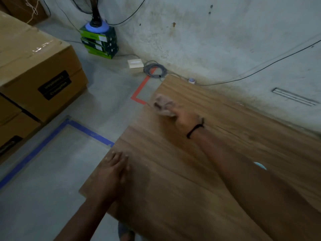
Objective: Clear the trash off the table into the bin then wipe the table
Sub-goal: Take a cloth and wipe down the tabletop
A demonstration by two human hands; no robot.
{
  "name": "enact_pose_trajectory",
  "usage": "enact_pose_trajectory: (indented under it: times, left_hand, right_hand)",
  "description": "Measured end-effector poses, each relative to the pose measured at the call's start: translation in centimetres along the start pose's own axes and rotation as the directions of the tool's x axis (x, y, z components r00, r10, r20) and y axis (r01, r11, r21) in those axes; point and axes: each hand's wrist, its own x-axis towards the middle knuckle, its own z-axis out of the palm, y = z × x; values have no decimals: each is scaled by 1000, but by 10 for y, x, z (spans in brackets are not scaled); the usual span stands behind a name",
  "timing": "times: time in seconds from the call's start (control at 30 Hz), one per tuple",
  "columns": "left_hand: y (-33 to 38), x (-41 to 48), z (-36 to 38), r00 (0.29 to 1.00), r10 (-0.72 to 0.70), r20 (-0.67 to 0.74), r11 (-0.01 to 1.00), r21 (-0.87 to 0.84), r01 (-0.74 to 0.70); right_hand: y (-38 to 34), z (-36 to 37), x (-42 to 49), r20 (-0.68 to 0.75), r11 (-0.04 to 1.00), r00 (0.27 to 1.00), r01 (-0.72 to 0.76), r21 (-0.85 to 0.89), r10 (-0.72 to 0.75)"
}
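A wooden table (199, 171) fills the lower right of the head view. My right hand (185, 119) grips a crumpled pinkish-grey cloth (164, 104) and holds it against the tabletop near the far left corner; the cloth is motion-blurred. A black band circles that wrist. My left hand (112, 171) lies flat with straight fingers on the table's left edge. No bin is in view.
Large cardboard boxes (34, 66) stand on the floor at left. Blue tape (69, 129) and red tape (140, 89) mark the concrete floor. A fan base on green boxes (99, 40), a coiled cable (154, 71) and a concrete wall (225, 40) lie behind the table. A small light-blue object (260, 165) lies on the table.
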Motion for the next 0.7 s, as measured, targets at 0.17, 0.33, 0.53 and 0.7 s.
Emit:
enact_pose_trajectory:
  times: [0.17,0.33,0.53,0.7]
  left_hand:
    - [-5,-6,10,999,-43,-14,998,-35,42]
    - [-11,-8,25,998,-57,-32,998,-42,56]
    - [-6,-9,22,999,-45,-27,998,-44,44]
    - [-4,-8,22,998,-49,-38,998,-36,48]
  right_hand:
    - [87,3,0,9,863,901,-412,-291,433]
    - [47,37,-28,-10,866,929,-349,-359,370]
    - [-25,69,-95,125,942,982,-92,-323,138]
    - [-18,41,-123,105,998,994,-5,-56,11]
